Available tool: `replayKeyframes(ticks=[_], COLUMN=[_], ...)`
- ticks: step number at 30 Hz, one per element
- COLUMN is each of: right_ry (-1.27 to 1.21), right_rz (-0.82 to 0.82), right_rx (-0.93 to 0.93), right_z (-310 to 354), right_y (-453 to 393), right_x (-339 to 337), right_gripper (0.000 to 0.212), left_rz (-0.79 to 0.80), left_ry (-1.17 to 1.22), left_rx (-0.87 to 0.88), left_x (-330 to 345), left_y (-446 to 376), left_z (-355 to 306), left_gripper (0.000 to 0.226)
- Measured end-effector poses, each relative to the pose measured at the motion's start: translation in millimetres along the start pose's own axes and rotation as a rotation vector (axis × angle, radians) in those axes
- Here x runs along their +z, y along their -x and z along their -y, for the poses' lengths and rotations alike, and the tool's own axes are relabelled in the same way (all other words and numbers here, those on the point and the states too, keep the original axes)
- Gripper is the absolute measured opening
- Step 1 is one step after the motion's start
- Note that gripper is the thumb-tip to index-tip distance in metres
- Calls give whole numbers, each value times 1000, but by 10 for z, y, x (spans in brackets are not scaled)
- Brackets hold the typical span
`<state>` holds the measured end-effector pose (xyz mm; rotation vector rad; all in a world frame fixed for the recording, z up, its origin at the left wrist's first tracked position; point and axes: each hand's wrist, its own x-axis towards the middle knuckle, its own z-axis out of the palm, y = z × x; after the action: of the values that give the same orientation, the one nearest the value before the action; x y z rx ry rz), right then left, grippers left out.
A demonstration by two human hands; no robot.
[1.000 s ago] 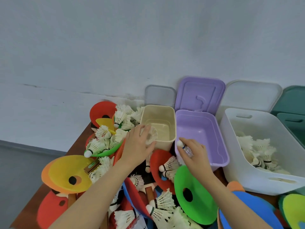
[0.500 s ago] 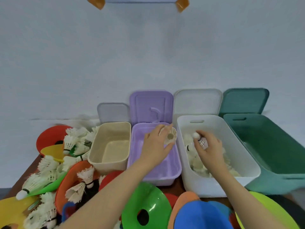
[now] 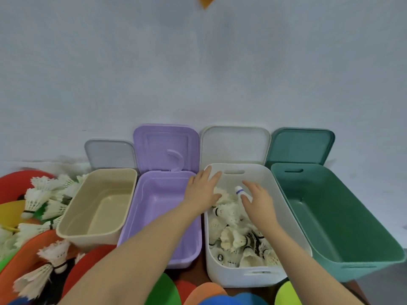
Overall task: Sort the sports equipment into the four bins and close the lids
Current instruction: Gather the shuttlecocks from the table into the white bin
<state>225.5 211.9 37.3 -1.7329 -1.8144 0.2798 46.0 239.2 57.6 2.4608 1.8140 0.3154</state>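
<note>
Nothing readable anywhere tbh. No words, brand names or numbers on the bins, their lids, the shuttlecocks or the discs; everything's plain, and any tiny print is too blurry.

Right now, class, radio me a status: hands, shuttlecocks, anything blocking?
Left hand open, right hand open over white bin. Blue-banded shuttlecock dropping onto pile inside. All four lids up; nothing blocking.

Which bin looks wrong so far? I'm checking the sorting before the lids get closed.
None stands out. Only the white bin holds anything, all shuttlecocks; the beige bin, purple bin and green bin hold nothing. All four lids stand open.
</note>
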Motion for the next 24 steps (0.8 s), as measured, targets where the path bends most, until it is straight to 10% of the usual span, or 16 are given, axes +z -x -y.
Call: replayKeyframes(ticks=[24], right_ry=[-370], right_rz=[134], right_rx=[-260], right_z=[2232], right_y=[1221], right_x=[1299], right_gripper=[28], left_rz=[-175], left_ry=[77], left_rx=[-130], left_x=[-493], left_y=[2185], left_z=[2256], left_gripper=[55])
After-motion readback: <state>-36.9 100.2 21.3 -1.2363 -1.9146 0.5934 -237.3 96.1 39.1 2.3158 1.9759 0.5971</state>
